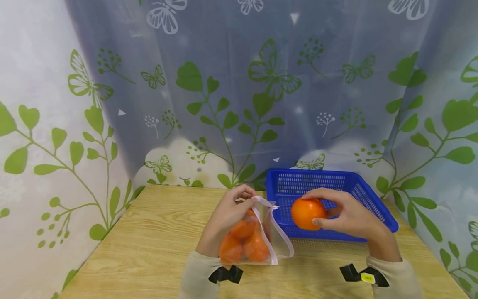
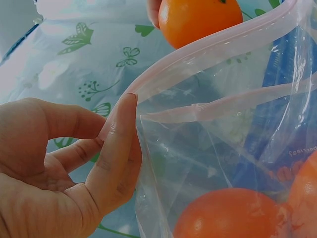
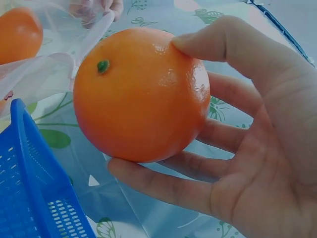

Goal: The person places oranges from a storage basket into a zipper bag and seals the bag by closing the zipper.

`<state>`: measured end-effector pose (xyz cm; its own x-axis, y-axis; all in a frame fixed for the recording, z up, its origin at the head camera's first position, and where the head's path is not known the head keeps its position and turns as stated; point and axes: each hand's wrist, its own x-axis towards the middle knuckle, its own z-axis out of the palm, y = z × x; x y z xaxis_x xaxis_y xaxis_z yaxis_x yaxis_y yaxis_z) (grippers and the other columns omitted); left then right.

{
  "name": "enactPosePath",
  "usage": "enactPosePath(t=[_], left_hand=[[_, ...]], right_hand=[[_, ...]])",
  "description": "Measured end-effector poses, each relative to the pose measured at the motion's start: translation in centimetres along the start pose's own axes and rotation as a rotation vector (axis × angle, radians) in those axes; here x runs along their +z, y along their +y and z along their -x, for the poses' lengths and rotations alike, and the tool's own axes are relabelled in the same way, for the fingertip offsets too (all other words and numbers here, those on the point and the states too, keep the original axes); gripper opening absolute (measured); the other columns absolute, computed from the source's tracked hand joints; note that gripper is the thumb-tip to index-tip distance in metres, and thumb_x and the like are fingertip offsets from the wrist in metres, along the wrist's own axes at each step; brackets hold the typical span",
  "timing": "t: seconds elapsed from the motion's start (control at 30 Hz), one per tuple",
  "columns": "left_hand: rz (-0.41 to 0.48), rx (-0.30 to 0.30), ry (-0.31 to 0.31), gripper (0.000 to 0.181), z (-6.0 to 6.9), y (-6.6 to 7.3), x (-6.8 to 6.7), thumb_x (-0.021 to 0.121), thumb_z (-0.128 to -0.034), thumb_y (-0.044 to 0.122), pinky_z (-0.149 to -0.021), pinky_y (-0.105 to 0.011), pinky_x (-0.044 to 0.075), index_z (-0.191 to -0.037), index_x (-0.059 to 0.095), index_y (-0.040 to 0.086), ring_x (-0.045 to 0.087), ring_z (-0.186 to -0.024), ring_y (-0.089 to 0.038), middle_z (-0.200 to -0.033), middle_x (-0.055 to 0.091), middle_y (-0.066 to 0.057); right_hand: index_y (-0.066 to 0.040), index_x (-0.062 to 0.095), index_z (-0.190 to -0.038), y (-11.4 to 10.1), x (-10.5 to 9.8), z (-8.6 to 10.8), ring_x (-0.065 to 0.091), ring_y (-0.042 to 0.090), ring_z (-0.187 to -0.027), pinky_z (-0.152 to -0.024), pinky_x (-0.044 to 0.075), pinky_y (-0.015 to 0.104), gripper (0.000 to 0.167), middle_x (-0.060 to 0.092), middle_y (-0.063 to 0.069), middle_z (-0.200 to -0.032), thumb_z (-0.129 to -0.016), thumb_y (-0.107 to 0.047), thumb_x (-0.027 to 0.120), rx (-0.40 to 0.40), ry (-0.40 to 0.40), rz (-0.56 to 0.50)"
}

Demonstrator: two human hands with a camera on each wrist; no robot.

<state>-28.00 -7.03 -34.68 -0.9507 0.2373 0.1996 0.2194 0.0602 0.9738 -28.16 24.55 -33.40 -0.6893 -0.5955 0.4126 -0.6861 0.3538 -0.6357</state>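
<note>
My left hand (image 1: 235, 207) pinches the pink-edged rim of a clear zip bag (image 2: 198, 148) between thumb and fingers. The bag's mouth gapes toward the right, and several oranges (image 1: 242, 245) lie inside it. In my right hand (image 1: 347, 214) is another orange (image 3: 141, 94), gripped between the thumb and the fingers, its small green stem spot showing in the right wrist view. That orange is held above the front left part of a blue basket (image 1: 317, 176), just right of the bag's opening and apart from it.
The blue basket stands on the wooden table (image 1: 149, 232) at the back right, close to the patterned cloth (image 1: 224, 83) hanging behind. Similar cloth flanks the table on both sides. A black strap device (image 1: 225, 274) sits on each wrist.
</note>
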Motion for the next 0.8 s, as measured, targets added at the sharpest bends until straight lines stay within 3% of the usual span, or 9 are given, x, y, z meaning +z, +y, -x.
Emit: enactPosePath(t=[0.2,0.8], left_hand=[[-0.002,0.002,0.004,0.011,0.0,-0.1,0.0,0.062,-0.1006,0.006,-0.063,-0.032,0.066,-0.104,0.064,-0.004,0.061,-0.07,-0.017,-0.09,0.056,-0.007],[-0.009,-0.003,0.006,0.011,0.0,0.0,0.1,0.062,-0.1009,0.007,-0.062,-0.031,0.065,-0.105,0.065,-0.003,0.06,-0.069,-0.015,-0.091,0.056,-0.007]], right_hand=[[-0.014,0.065,-0.131,0.0,0.6,-0.3,0.06,0.002,-0.109,-0.075,0.067,0.031,0.046,0.066,0.01,-0.128,-0.088,-0.004,0.079,-0.004,0.004,-0.003],[-0.014,0.066,-0.129,-0.7,2.8,-1.2,0.065,0.009,-0.106,-0.076,0.067,0.033,0.044,0.066,0.012,-0.129,-0.088,-0.005,0.079,-0.022,-0.088,-0.076]])
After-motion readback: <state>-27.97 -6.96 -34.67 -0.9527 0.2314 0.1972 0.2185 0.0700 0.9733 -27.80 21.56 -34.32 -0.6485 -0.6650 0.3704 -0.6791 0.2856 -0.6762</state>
